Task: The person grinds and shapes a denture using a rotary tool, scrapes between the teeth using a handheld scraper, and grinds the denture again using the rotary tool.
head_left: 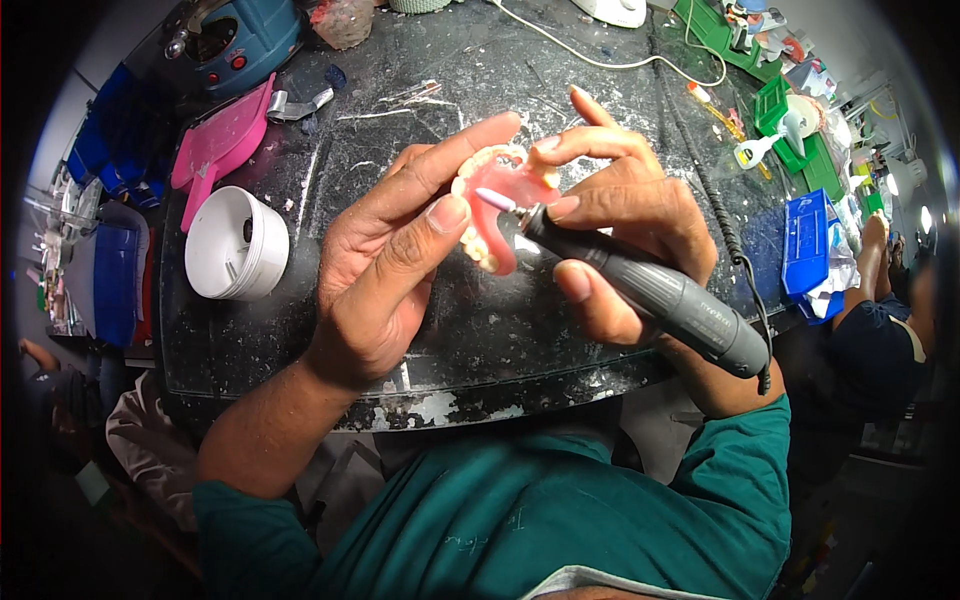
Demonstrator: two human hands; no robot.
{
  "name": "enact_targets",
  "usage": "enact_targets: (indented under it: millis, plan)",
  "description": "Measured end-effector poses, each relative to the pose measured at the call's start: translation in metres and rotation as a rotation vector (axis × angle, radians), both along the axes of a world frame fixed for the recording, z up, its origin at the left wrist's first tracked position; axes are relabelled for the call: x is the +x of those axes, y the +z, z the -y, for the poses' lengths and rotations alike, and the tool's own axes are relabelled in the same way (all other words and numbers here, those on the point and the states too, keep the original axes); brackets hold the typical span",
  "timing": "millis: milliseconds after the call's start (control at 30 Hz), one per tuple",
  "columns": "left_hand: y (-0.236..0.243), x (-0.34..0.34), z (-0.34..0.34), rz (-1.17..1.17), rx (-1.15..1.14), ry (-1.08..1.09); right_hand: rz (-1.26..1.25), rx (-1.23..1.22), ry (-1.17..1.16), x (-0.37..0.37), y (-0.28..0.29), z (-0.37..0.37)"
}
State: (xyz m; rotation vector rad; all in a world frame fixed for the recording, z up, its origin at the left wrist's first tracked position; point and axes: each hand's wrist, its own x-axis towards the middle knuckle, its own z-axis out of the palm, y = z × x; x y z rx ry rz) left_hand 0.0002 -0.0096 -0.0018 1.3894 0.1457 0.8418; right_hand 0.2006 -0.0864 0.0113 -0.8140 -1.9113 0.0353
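Denture (513, 185), pink base with cream teeth, held up over the black workbench (520, 345); clock positions taken from it. Part of its 9 o'clock edge is covered by the left thumb. Whether the pale bur (497, 200) touches the base or sits just over it: cannot tell. Far side of denture and lower left fingers hidden.

Left hand (385, 250): thumb pressed on the teeth, index finger extended along the 11 o'clock rim; denture pinched. Right hand (640, 215): thumb and index finger gripping the dark rotary handpiece (670, 295), tail toward 4 o'clock; the next finger reaches the denture's 1 o'clock edge, another raised, extended.

Left forearm enters between 7 and 8 o'clock, right at 4; both elbows bent. White tub (268, 255) at 9, blue bin (808, 250) at 3.
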Motion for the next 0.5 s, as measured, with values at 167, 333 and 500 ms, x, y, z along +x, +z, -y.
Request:
enact_targets:
  millis: [167, 333, 500]
  plan:
    - [0.0, 0.001, -0.002, 0.038, -0.278, -0.101, -0.036, -0.068, 0.061, -0.003, -0.004, 0.001]
    - [-0.005, 0.003, -0.001, -0.006, -0.356, 0.034, 0.014, -0.017, 0.062, -0.011, -0.005, 0.0]
    - [-0.001, 0.006, 0.001, 0.009, -0.43, -0.067, 0.109, -0.036, -0.032, -0.018, 0.003, 0.004]
